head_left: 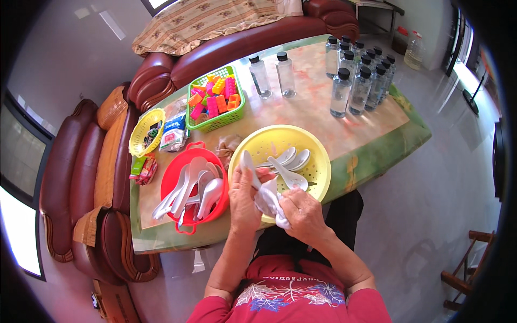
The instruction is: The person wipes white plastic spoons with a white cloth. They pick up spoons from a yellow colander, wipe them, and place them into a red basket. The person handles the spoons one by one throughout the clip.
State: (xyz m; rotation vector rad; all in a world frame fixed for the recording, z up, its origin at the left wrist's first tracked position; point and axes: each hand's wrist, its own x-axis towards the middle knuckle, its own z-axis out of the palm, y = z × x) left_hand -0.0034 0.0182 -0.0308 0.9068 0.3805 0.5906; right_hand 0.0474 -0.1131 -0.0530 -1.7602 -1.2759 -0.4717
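Observation:
My left hand (245,203) is closed around a white soup spoon (248,162), tilted with one end pointing up and away. A white cloth (269,200) is bunched in my right hand (305,213) and presses against the spoon's lower part, which it hides. Both hands are above the near edge of a yellow perforated basin (325,161). Several white spoons (293,177) lie in that basin, one with a small printed pattern on its bowl. To the left, a red colander (170,175) with handles holds several more white spoons (211,191), some sticking out over its rim.
The stone-topped table (371,141) has a green border. On it stand a green basket (215,125) of colourful blocks, a yellow basket (141,125), a blue-and-white packet (174,132) and several clear bottles (340,92) with black caps. Brown sofas (81,156) sit beyond; a wooden chair (467,264) is at right.

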